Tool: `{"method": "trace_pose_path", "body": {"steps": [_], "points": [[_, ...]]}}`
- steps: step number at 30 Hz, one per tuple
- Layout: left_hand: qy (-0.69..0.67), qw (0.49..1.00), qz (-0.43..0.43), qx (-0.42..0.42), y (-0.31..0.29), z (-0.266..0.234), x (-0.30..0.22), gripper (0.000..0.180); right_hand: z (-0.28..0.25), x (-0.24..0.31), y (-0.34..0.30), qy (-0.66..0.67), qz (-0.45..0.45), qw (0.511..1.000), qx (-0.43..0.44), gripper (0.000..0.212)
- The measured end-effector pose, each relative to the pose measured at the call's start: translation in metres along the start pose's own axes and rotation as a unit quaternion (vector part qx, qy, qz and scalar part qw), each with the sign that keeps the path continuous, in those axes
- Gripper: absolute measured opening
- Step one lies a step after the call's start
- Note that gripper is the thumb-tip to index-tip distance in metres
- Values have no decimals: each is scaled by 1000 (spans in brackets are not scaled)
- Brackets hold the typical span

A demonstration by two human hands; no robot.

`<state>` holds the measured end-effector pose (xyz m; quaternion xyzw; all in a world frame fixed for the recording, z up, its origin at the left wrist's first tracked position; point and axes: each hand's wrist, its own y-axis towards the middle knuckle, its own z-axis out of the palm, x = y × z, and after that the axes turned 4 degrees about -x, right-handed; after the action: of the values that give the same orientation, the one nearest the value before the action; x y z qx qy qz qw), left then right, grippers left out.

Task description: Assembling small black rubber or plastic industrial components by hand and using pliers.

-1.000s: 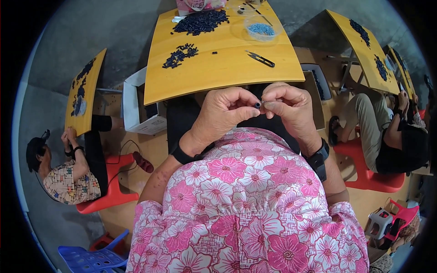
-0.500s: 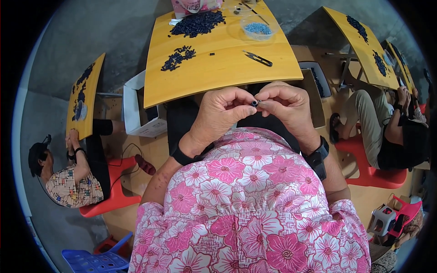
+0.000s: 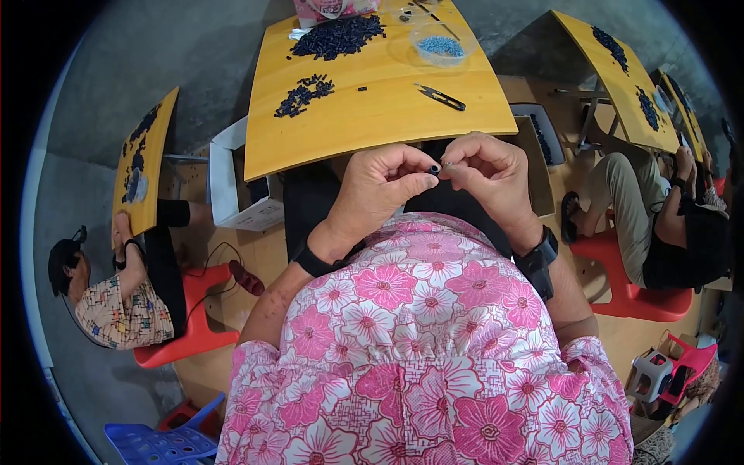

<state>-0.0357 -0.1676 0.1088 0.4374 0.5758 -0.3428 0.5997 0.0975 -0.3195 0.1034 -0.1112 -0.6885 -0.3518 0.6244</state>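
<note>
My left hand (image 3: 372,184) is closed in a pinch on a small black tube (image 3: 433,170), its round end facing up at me. Close beside it, my right hand (image 3: 496,177) pinches a tiny pale piece (image 3: 447,163), too small to name. Both hands are held in front of my body, just off the near edge of the yellow table (image 3: 372,128). On that table lie a small heap of black tubes (image 3: 304,94), a larger heap (image 3: 337,39) behind it and one loose tube (image 3: 362,89). Black thread snips (image 3: 442,98) lie to the right.
A clear plastic bowl (image 3: 468,56) of tiny blue pieces stands at the table's far right, with a pink bag (image 3: 335,9) at the back. Boxes stand beneath, a white one (image 3: 226,186) on the left. People sit at yellow tables on both sides.
My fingertips have moved slightly apart. The tiny pale piece in my right fingers now shows clear of the black tube. The person on the left has shifted their arms.
</note>
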Motion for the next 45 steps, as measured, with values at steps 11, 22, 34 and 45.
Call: {"method": "trace_pose_path", "body": {"steps": [11, 22, 34, 45], "points": [[25, 999, -19, 9, -3, -4, -6, 13, 0, -12, 2, 259, 87, 962, -30, 5], [-6, 1000, -5, -2, -3, -1, -1, 11, 0, -9, 0, 271, 114, 956, -19, 6], [7, 1000, -15, 17, -4, -5, -3, 14, 5, -22, -6, 355, 153, 922, 31, 12], [9, 1000, -19, 5, -4, -1, 2, 11, 8, -22, -7, 339, 186, 922, 33, 10]]}}
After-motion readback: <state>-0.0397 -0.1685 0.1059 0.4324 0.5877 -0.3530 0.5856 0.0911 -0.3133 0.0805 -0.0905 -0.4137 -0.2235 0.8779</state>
